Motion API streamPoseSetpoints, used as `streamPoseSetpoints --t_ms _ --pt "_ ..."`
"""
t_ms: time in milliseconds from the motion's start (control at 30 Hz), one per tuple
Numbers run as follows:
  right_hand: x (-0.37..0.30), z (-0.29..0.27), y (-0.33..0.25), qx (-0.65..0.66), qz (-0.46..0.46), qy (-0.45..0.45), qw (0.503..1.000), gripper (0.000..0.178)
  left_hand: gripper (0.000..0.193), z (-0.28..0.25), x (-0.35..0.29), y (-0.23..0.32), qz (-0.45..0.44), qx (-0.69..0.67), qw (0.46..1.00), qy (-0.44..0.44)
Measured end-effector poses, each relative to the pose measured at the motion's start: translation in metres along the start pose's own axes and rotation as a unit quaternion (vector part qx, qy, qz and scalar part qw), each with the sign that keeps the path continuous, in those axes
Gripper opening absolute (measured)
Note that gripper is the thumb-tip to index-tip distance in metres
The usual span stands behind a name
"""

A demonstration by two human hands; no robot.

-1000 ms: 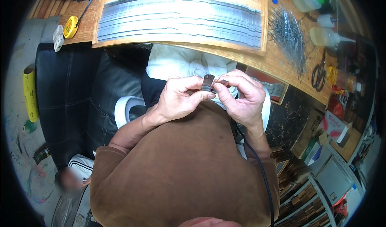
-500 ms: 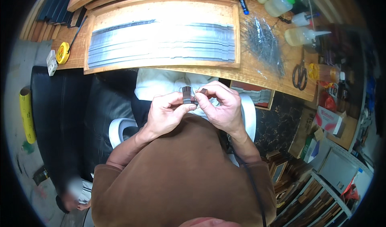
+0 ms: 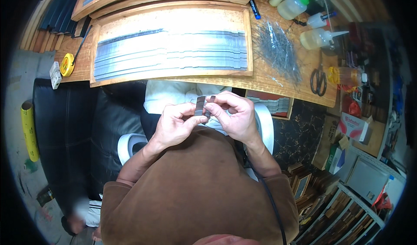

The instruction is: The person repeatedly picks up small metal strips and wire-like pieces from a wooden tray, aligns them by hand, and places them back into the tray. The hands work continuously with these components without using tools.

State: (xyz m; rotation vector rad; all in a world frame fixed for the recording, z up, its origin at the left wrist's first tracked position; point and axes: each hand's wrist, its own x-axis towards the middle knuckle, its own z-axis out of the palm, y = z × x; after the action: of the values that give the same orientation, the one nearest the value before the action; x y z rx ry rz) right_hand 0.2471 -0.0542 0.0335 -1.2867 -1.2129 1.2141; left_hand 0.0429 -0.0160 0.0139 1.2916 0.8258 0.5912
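Over my lap, just short of the table edge, both hands meet at their fingertips. My left hand (image 3: pixel 177 122) pinches a small, dark brown, curved strip (image 3: pixel 200 105) between thumb and fingers. A second small dark piece (image 3: pixel 211 101) sits in the pinch of my right hand (image 3: pixel 237 117), close beside the first. Whether the two pieces touch or join I cannot tell. In front of my hands, a shallow wooden tray (image 3: pixel 173 79) rests on the table, with rows of thin grey metal strips (image 3: pixel 169 56) glaring in the light.
To the tray's right lie a heap of fine metal pieces (image 3: pixel 278 49), black scissors (image 3: pixel 318 82) and squeeze bottles (image 3: pixel 315 38). A yellow tape measure (image 3: pixel 67 65) is at the left. Below the table, another tray (image 3: pixel 271 104) holds strips. A person's blurred form shows at lower left.
The strip in my left hand has tilted slightly, and the piece in my right hand now stands more upright beside it. The whole view has shifted a little.
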Motion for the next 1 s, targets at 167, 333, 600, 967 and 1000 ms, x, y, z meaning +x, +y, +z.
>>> streamPoseSetpoints --t_ms 167,333,600,967,1000 --pt "-0.002 0.005 0.005 0.036 0.023 0.015 0.999 0.008 0.02 0.0 -0.001 0.0 -0.011 -0.012 1.0 -0.011" --pt "0.001 0.002 0.004 0.048 -0.01 0.005 0.999 0.007 0.022 -0.001 0.0 0.012 -0.049 -0.005 0.999 -0.013" --pt "0.002 -0.003 -0.005 -0.06 -0.023 -0.053 0.996 0.005 0.022 -0.002 -0.004 0.005 -0.03 -0.028 0.999 -0.031" --pt "0.002 -0.003 -0.006 -0.077 -0.047 -0.043 0.995 0.005 0.022 0.0 -0.003 0.002 0.005 -0.014 1.0 -0.014" --pt "0.002 -0.003 -0.006 -0.078 -0.049 -0.043 0.995 0.005 0.022 0.001 -0.003 0.002 0.006 -0.017 1.0 -0.012"
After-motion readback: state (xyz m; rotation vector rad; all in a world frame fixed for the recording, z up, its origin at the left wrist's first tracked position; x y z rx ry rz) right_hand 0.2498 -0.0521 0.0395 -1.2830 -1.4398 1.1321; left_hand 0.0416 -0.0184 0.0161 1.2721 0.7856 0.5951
